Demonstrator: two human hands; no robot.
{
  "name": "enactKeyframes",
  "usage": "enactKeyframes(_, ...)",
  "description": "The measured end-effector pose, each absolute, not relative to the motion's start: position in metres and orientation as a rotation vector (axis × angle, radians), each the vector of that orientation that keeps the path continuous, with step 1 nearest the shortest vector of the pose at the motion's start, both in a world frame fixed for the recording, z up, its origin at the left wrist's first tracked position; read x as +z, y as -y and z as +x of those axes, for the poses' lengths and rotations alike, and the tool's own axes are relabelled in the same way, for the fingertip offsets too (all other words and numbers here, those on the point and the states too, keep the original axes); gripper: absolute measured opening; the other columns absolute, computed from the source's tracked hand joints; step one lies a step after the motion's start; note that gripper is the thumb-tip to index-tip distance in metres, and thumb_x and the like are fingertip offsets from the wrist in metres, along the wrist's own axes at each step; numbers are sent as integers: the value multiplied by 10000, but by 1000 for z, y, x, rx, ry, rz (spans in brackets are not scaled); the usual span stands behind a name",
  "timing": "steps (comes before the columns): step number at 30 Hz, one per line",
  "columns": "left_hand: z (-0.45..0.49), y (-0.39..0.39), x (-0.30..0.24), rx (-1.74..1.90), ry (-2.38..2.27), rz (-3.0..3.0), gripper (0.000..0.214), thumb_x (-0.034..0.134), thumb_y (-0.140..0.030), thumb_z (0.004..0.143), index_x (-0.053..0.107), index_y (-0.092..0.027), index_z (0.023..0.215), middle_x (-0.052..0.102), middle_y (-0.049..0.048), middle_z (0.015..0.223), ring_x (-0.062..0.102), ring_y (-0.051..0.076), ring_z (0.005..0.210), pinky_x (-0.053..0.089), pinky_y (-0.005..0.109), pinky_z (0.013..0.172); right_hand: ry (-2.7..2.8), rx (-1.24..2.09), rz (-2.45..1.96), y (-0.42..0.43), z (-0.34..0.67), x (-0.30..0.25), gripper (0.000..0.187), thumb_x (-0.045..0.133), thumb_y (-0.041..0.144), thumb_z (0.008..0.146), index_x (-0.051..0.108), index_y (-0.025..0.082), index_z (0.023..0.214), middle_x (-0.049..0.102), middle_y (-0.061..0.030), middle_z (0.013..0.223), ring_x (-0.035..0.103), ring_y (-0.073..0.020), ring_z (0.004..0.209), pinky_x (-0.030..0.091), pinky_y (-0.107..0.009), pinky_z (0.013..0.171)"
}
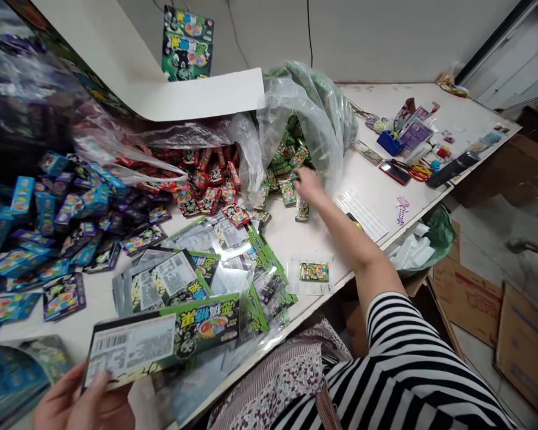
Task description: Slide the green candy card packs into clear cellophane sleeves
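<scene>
Two hands working: left hand (78, 403) pinching flat green printed card packet (161, 340) over table's near edge, label up for filling; right hand (308, 184) reaching into small green boxes (287, 170) spilling from clear bag (305, 113), grip unclear.

A: What is the left hand (78, 403) holding?
B: A green printed bag (161, 345), low over the worktop (296, 239).
A: And the right hand (308, 184)?
B: Stretched out among small green packets (291, 173) spilling from a clear plastic sack (305, 113).
</scene>
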State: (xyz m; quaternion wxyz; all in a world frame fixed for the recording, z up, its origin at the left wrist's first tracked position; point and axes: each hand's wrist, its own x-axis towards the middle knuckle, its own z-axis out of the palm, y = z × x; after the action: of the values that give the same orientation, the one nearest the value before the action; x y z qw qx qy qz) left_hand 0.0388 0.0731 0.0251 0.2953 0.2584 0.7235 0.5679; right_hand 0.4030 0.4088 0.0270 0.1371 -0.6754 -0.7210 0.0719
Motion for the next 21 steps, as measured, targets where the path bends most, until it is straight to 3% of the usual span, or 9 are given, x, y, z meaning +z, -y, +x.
enactKeyframes(3,50,-76,37,1634,-1829,484,281,736,-230,622,679,-369,860,726,-72,1208,557,334,1325,392,591,1156,1767,13,-2128,-441,432,40,618,512,159,913,359,109,1510,326,-188,1600,289,-324,1474,245,-508,1199)
enactKeyframes(5,52,-77,36,1643,-1815,460,287,736,-204,593,669,-344,834,752,-56,1100,596,338,1274,376,613,1158,1641,-45,-2234,-457,448,39,704,594,206,891,317,115,1532,300,-205,1604,290,-360,1462,275,-543,1168)
enactKeyframes(8,50,-75,32,1656,-1814,445,292,739,-189,584,660,-318,834,754,-42,989,643,335,1189,383,628,1143,1649,-126,-2318,-467,459,33,687,662,270,880,393,158,1502,351,-193,1575,363,-369,1404,341,-537,1116)
enactKeyframes(11,46,-74,29,1694,-1834,484,272,741,-183,588,631,-284,815,742,-37,921,679,317,1096,415,631,1108,1833,-196,-2246,-466,458,27,430,480,218,983,514,155,1407,419,-182,1526,375,-340,1384,347,-535,1109)
enactKeyframes(13,44,-75,27,1727,-1853,502,256,733,-190,582,603,-259,792,730,-27,878,696,315,1023,432,660,1069,2013,-194,-2150,-462,455,23,402,353,138,1000,570,135,1339,505,-178,1444,404,-323,1348,357,-533,1103)
enactKeyframes(15,44,-77,26,1733,-1857,510,255,727,-195,573,579,-243,775,721,-22,859,701,307,982,434,674,1053,2173,-152,-2069,-457,455,18,405,393,80,960,603,155,1298,566,-146,1379,442,-302,1298,382,-502,1092)
enactKeyframes(18,45,-80,24,1715,-1829,522,264,730,-203,569,565,-241,772,720,-27,864,699,295,991,424,658,1070,2194,-103,-2063,-454,463,12,566,594,47,836,552,214,1375,479,-108,1487,406,-310,1330,390,-488,1090)
enactKeyframes(21,48,-80,27,1719,-1813,529,273,731,-203,568,578,-252,789,720,-34,866,697,289,1010,427,645,1078,2026,-112,-2123,-455,473,11,772,693,116,789,407,214,1498,291,-149,1606,359,-359,1365,379,-540,1088)
